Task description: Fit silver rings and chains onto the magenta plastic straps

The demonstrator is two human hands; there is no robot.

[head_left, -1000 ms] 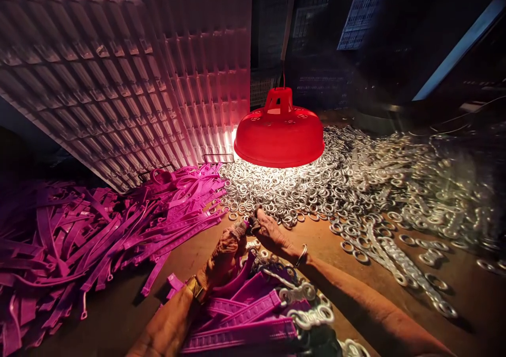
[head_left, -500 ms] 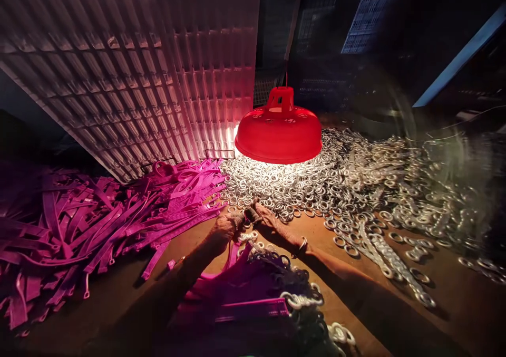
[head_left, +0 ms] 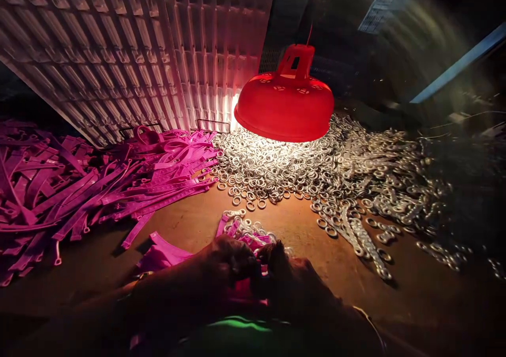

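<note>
At the bottom middle, in shadow close to my body, my left hand [head_left: 231, 259] and my right hand [head_left: 282, 267] are near each other with fingers bent inward. Pink material shows between and below them, but what each hand grips is too dark to make out. Just beyond the hands lies a small heap of pink straps with silvery rings [head_left: 253, 231]. A flat pink piece [head_left: 164, 252] lies left of it, beside my left forearm.
A red lamp [head_left: 284, 106] hangs low over a big pile of silvery rings [head_left: 272, 164]. Pink straps [head_left: 106, 193] are heaped at the left, below a ribbed panel [head_left: 118, 46]. Chained rings [head_left: 366, 238] trail across the brown table [head_left: 292, 217] at the right.
Both hands have drawn back from the edge of the ring pile toward my body, into shadow. The view has tilted, so the lamp appears larger and the piles higher.
</note>
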